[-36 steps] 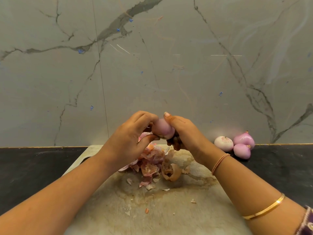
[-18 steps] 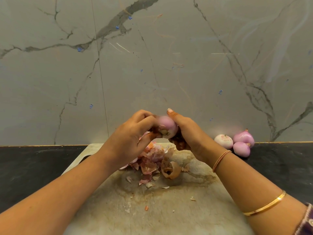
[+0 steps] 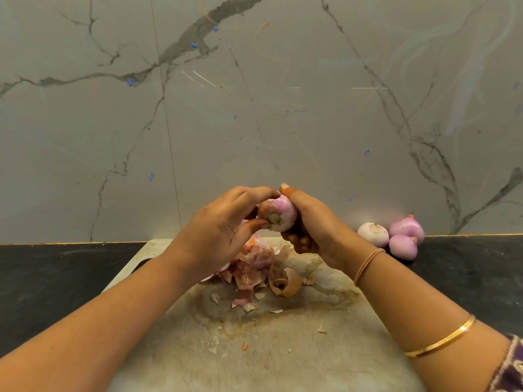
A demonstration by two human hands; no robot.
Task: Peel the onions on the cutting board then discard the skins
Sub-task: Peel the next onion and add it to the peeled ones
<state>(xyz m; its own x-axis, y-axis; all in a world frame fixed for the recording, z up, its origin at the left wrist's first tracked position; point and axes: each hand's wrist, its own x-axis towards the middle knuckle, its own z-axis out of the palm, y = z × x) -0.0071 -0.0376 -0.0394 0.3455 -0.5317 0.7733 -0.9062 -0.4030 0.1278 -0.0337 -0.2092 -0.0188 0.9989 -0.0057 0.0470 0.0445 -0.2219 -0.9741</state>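
Note:
A small pink onion (image 3: 281,212) is held up above the cutting board (image 3: 283,349), its brown root end facing me. My right hand (image 3: 314,222) grips it from the right and behind, thumb on top. My left hand (image 3: 223,224) pinches it from the left, thumb at the root end and fingers over the top. A heap of pink and brown onion skins (image 3: 254,267) lies on the board under my hands, partly hidden by my left hand.
Three peeled onions (image 3: 392,236) sit on the dark counter (image 3: 56,278) at the right, against the marble wall. Small skin flakes are scattered over the stained board.
The onion has been turned in my hands, so its brown root end now faces me. My left thumb has shifted onto that root end. Both hands stay above the skin heap.

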